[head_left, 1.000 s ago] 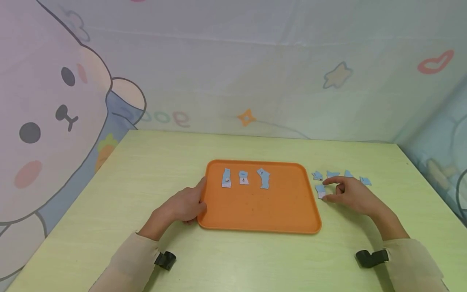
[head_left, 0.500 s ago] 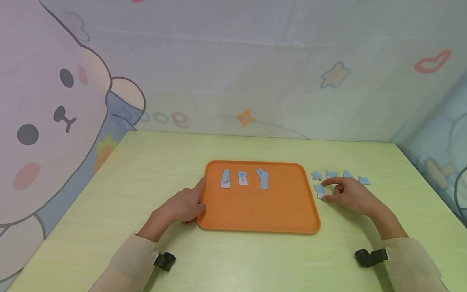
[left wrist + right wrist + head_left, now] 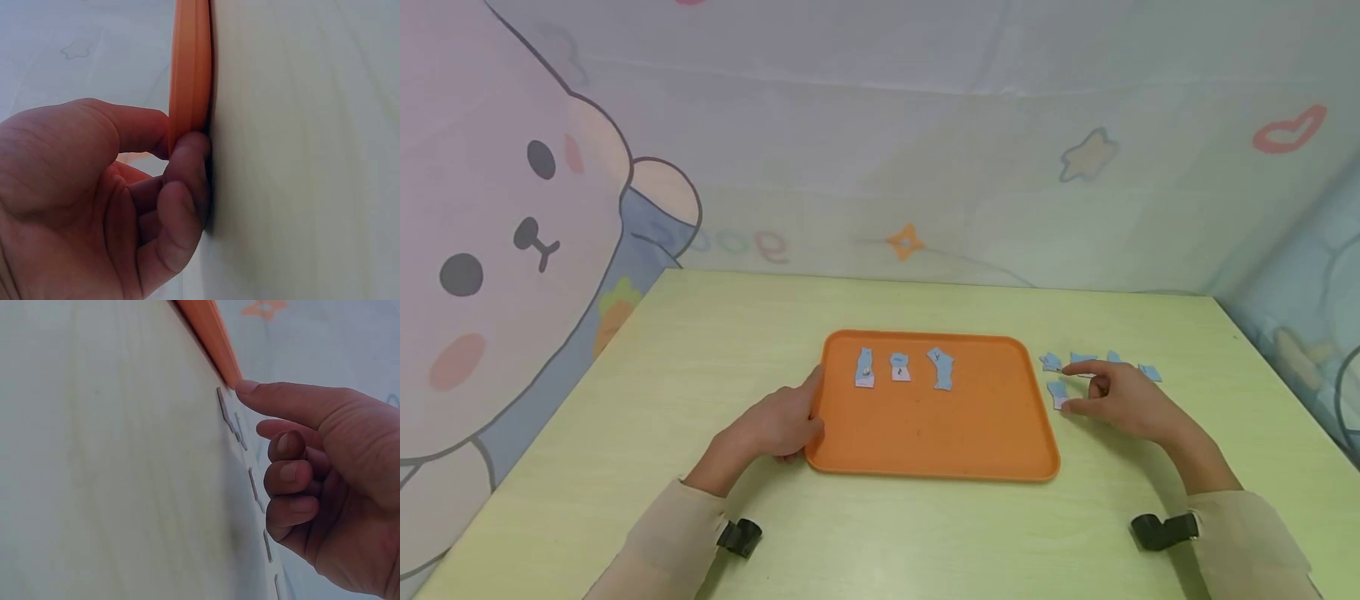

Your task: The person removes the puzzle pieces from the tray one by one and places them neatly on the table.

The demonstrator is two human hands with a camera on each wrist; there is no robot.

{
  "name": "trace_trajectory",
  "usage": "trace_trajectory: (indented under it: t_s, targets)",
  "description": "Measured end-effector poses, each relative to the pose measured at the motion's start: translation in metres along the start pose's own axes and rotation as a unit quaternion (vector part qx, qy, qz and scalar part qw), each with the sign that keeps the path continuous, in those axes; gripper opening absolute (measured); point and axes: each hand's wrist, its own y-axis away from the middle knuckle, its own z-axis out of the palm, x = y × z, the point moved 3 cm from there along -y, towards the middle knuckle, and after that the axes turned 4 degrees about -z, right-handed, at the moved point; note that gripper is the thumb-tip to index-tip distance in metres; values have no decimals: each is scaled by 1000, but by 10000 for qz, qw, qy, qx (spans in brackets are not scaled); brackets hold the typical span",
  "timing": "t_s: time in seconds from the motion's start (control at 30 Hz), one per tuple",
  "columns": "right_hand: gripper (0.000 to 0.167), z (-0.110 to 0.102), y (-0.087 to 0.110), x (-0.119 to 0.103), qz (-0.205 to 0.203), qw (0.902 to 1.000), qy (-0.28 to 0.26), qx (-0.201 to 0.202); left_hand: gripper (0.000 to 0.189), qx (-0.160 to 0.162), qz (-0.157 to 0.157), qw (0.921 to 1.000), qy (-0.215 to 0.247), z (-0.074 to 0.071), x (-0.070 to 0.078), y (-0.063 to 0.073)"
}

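My left hand [image 3: 784, 419] grips the left edge of the orange tray [image 3: 925, 429]; in the left wrist view its thumb and fingers lie on either side of the rim [image 3: 189, 75]. My right hand [image 3: 1116, 398] is just beyond the tray's right side. Its thumb and forefinger are spread at a small blue and white puzzle piece [image 3: 1057, 395] on the table. The thumb tip is at the piece's lower edge, and the forefinger tip is above it, close to another blue piece [image 3: 1050, 362]. The other fingers curl inward in the right wrist view, holding nothing.
Three blue pieces, one of them the branching piece [image 3: 942, 369], lie in a row on the tray's far half. Right of the tray, more blue pieces such as the far-right piece [image 3: 1149, 372] lie in a row, partly behind my right hand. A printed cloth [image 3: 850, 150] hangs behind the table [image 3: 737, 308].
My right forefinger has lifted slightly away from the near piece's upper edge toward the piece beyond. The thumb stays about where it was. My left hand and the tray have not visibly moved.
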Motion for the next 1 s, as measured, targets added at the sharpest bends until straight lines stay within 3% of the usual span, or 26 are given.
trace_trajectory:
  t_s: [1.0]
  targets:
    - [48,-3,-6,-31,-152,9997,12,200,80,11,-32,10000,-15,-1,0,0]
